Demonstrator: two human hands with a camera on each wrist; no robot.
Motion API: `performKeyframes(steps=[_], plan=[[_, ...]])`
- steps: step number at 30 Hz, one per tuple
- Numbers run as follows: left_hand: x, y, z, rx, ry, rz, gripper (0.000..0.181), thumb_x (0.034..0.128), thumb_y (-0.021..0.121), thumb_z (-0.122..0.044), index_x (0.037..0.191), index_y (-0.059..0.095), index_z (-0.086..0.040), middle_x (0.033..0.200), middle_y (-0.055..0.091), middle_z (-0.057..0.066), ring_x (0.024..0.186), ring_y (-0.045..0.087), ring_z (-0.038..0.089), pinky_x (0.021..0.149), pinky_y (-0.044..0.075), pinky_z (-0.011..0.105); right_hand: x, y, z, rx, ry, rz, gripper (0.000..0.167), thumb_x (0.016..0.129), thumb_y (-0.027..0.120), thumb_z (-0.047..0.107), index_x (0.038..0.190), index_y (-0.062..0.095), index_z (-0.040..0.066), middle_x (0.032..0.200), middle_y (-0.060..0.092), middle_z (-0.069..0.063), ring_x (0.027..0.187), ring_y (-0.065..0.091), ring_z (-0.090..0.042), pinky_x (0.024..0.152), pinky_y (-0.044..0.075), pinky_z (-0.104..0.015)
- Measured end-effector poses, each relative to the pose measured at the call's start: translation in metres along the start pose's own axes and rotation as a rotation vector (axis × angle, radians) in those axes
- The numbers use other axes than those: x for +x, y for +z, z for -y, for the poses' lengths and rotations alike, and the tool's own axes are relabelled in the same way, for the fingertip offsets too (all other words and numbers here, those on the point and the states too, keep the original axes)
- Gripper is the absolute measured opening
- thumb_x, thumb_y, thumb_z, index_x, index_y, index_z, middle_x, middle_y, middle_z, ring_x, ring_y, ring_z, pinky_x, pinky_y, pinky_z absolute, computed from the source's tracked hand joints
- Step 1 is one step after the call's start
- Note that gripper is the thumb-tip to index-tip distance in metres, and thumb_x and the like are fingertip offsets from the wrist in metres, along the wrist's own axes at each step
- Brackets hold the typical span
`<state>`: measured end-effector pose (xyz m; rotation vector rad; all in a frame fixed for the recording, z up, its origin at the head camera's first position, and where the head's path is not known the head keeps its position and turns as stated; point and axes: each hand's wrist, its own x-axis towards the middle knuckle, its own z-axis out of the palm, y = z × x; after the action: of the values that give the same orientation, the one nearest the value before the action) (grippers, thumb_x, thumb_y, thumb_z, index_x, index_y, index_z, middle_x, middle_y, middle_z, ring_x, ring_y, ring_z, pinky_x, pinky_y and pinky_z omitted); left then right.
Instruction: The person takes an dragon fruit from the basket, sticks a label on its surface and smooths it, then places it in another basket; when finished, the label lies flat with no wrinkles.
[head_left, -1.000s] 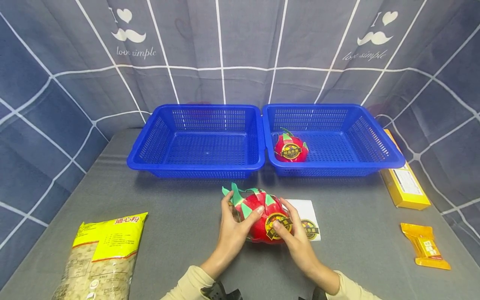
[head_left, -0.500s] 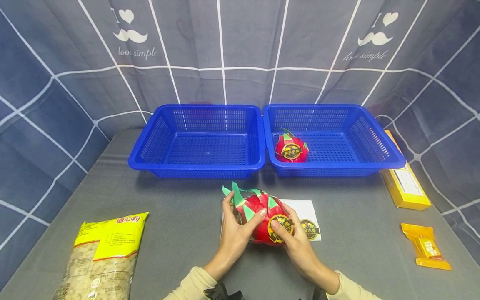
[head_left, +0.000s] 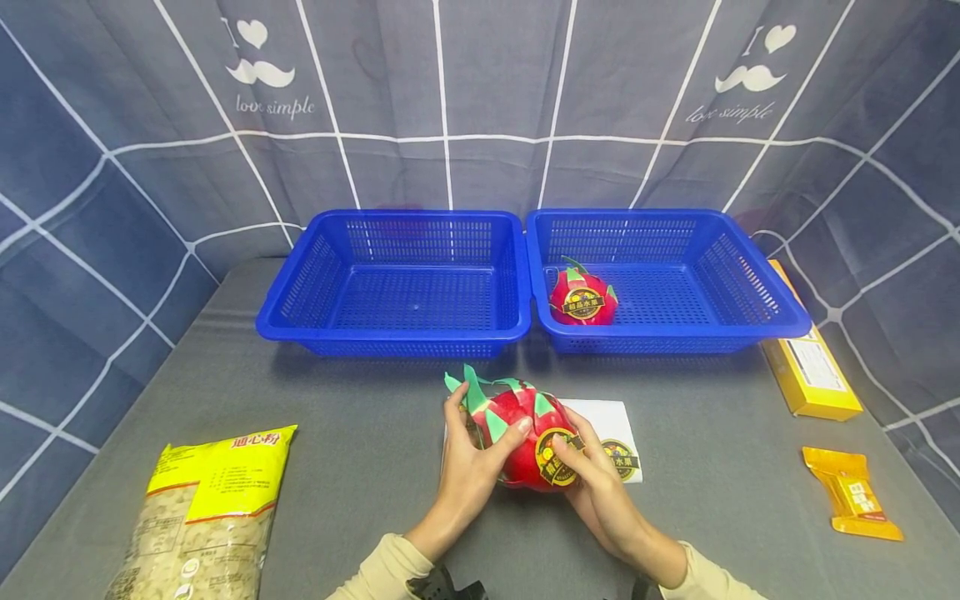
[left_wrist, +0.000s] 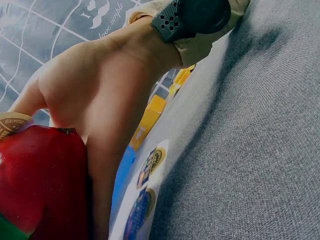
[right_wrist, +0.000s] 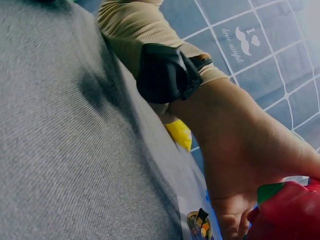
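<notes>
In the head view, a red dragon fruit with green scales is between both hands, over the near middle of the table. My left hand grips its left side, thumb across the front and a finger near the green tips. My right hand holds the right side, its thumb lying on a round black-and-gold sticker on the skin. Partly hidden behind the fruit is a white sticker sheet with a similar sticker. The wrist views show the red skin close against the left palm and the right hand.
Two blue baskets stand side by side at the back; the right basket holds a stickered dragon fruit. A bag of pasta lies at left. A yellow box and an orange packet lie at right.
The dragon fruit has shifted slightly to the right with its sticker. My right hand has turned a little, its thumb moving slightly up on the sticker. The left hand keeps its hold.
</notes>
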<state>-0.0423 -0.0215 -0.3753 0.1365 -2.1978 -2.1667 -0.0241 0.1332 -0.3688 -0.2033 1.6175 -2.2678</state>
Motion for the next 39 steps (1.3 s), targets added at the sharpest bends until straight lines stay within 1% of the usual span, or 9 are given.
performKeyframes(steps=[7, 14, 18, 21, 24, 27, 33, 36, 39], plan=[[0.002, -0.001, 0.000, -0.036, -0.007, 0.010, 0.082, 0.0753, 0.070, -0.028, 0.138, 0.019, -0.012, 0.117, 0.050, 0.017, 0.104, 0.057, 0.024, 0.086, 0.051, 0.037, 0.001, -0.003, 0.004, 0.086, 0.070, 0.052, 0.044, 0.099, 0.027, 0.021, 0.140, 0.011, 0.017, 0.135, 0.024, -0.002, 0.114, 0.041, -0.008, 0.094, 0.041, -0.029], [0.003, -0.002, 0.000, -0.014, -0.009, -0.009, 0.080, 0.0760, 0.069, -0.030, 0.137, 0.021, -0.012, 0.116, 0.051, 0.017, 0.099, 0.059, 0.023, 0.082, 0.052, 0.037, 0.003, -0.009, 0.002, 0.255, 0.063, 0.138, 0.047, 0.100, 0.015, 0.021, 0.144, -0.001, 0.012, 0.140, 0.016, 0.000, 0.120, 0.036, -0.007, 0.099, 0.038, -0.026], [0.003, -0.002, -0.001, -0.018, -0.024, -0.008, 0.080, 0.0759, 0.069, -0.030, 0.137, 0.021, -0.013, 0.116, 0.051, 0.016, 0.099, 0.059, 0.023, 0.082, 0.053, 0.036, 0.002, -0.010, 0.001, 0.266, 0.058, 0.155, 0.048, 0.100, 0.013, 0.021, 0.144, -0.004, 0.011, 0.140, 0.015, 0.001, 0.120, 0.036, -0.006, 0.100, 0.038, -0.025], [0.003, -0.002, -0.001, -0.014, -0.008, -0.010, 0.080, 0.0755, 0.070, -0.029, 0.137, 0.022, -0.013, 0.116, 0.052, 0.016, 0.099, 0.059, 0.023, 0.082, 0.052, 0.035, 0.002, -0.010, 0.001, 0.266, 0.050, 0.154, 0.047, 0.100, 0.013, 0.022, 0.143, -0.003, 0.012, 0.141, 0.015, 0.001, 0.121, 0.036, -0.005, 0.100, 0.037, -0.026], [0.003, -0.002, 0.000, -0.013, 0.011, -0.008, 0.081, 0.0749, 0.070, -0.028, 0.137, 0.022, -0.012, 0.116, 0.052, 0.017, 0.099, 0.059, 0.022, 0.081, 0.052, 0.033, 0.001, -0.008, 0.001, 0.221, 0.033, 0.135, 0.046, 0.100, 0.016, 0.020, 0.143, 0.003, 0.013, 0.139, 0.020, 0.003, 0.119, 0.038, -0.005, 0.099, 0.038, -0.027], [0.003, -0.002, 0.001, -0.016, 0.018, -0.004, 0.082, 0.0743, 0.071, -0.026, 0.137, 0.021, -0.012, 0.115, 0.053, 0.016, 0.099, 0.059, 0.021, 0.080, 0.052, 0.029, 0.000, -0.005, 0.000, 0.124, 0.003, 0.084, 0.046, 0.098, 0.028, 0.016, 0.141, 0.012, 0.016, 0.135, 0.031, 0.004, 0.114, 0.044, -0.005, 0.094, 0.042, -0.027], [0.001, -0.001, 0.001, 0.001, 0.016, -0.007, 0.082, 0.0732, 0.072, -0.026, 0.137, 0.022, -0.014, 0.112, 0.052, 0.014, 0.097, 0.060, 0.019, 0.078, 0.051, 0.023, -0.002, 0.000, -0.005, -0.109, -0.078, -0.046, 0.068, 0.086, 0.058, 0.009, 0.140, 0.017, 0.010, 0.127, 0.039, 0.002, 0.106, 0.051, -0.007, 0.085, 0.049, -0.023], [0.001, 0.000, 0.001, -0.007, 0.019, -0.001, 0.082, 0.0735, 0.072, -0.026, 0.137, 0.021, -0.014, 0.114, 0.052, 0.014, 0.098, 0.060, 0.020, 0.079, 0.052, 0.025, -0.002, 0.001, -0.008, -0.225, -0.089, -0.120, 0.074, 0.080, 0.065, 0.009, 0.140, 0.021, 0.008, 0.124, 0.042, 0.000, 0.102, 0.052, -0.006, 0.082, 0.049, -0.020], [0.001, 0.000, 0.003, -0.005, 0.021, 0.003, 0.082, 0.0738, 0.072, -0.026, 0.137, 0.021, -0.014, 0.116, 0.051, 0.015, 0.099, 0.059, 0.021, 0.080, 0.053, 0.028, -0.001, 0.001, -0.010, -0.290, -0.075, -0.160, 0.077, 0.077, 0.069, 0.009, 0.139, 0.024, 0.011, 0.123, 0.042, -0.003, 0.102, 0.052, -0.007, 0.082, 0.049, -0.020]])
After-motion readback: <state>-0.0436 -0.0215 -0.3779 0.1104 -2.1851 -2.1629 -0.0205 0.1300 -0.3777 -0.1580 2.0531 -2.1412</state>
